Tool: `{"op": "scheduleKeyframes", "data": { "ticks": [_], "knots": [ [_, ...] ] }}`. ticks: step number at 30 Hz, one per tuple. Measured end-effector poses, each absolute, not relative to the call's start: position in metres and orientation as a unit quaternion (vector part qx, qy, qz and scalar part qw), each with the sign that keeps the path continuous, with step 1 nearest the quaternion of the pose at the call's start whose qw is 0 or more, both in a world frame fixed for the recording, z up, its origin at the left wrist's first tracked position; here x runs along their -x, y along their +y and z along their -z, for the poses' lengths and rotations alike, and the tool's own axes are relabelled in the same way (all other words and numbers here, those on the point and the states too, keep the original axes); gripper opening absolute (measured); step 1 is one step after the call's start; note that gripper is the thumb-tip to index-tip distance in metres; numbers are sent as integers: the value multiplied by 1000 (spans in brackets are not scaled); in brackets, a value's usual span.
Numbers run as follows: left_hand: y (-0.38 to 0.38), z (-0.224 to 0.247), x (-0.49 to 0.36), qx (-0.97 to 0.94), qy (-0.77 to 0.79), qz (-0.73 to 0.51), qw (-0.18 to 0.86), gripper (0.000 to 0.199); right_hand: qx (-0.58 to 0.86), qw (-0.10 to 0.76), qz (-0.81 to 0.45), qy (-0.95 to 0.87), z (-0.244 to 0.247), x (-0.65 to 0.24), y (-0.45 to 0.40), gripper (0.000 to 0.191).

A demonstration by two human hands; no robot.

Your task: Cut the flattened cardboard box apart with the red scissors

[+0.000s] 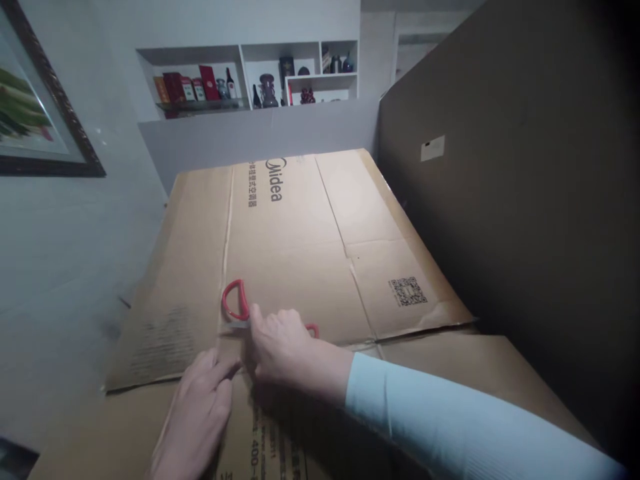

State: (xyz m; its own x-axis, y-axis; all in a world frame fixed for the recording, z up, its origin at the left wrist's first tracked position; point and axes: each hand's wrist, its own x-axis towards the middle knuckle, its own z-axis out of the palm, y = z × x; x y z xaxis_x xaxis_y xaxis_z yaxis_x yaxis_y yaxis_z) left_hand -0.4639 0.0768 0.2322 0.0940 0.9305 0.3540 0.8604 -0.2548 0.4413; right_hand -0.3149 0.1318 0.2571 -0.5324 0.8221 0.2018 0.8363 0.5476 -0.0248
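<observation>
A flattened cardboard box [295, 247] printed with "Midea" and a QR code lies in front of me, with creases running away from me. My right hand [285, 347] is closed around a pair of scissors [243, 303] at the cardboard's near edge. One red handle loop sticks out on the left of the fist, and part of the other shows behind the wrist. A bit of blade is visible under the fingers; its tip is hidden. Just left and nearer, my left hand [203, 400] is closed, thumb and fingers pinching the cardboard by the crease.
More printed cardboard [470, 363] lies below the upper sheet. A tall dark panel [505, 167] with a small white label rises at the right. Wall shelves [245, 77] with bottles, vases and boxes are at the back. A framed picture [75, 100] hangs at the left.
</observation>
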Motion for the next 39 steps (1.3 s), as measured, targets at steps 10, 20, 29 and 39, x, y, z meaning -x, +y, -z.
{"op": "scheduleKeyframes", "data": {
  "ticks": [10,20,29,39],
  "knots": [
    [69,-220,470,-711,588,-384,46,22,471,130,29,-872,-278,289,133,37],
    [73,-212,488,-710,559,-427,-10,15,462,57,19,-885,-276,280,126,26],
    [81,-200,498,-707,563,-425,-47,15,410,37,110,-905,-267,294,127,11],
    [76,-202,518,-712,612,-336,-74,13,275,3,209,-939,-259,317,125,16]
  ]
}}
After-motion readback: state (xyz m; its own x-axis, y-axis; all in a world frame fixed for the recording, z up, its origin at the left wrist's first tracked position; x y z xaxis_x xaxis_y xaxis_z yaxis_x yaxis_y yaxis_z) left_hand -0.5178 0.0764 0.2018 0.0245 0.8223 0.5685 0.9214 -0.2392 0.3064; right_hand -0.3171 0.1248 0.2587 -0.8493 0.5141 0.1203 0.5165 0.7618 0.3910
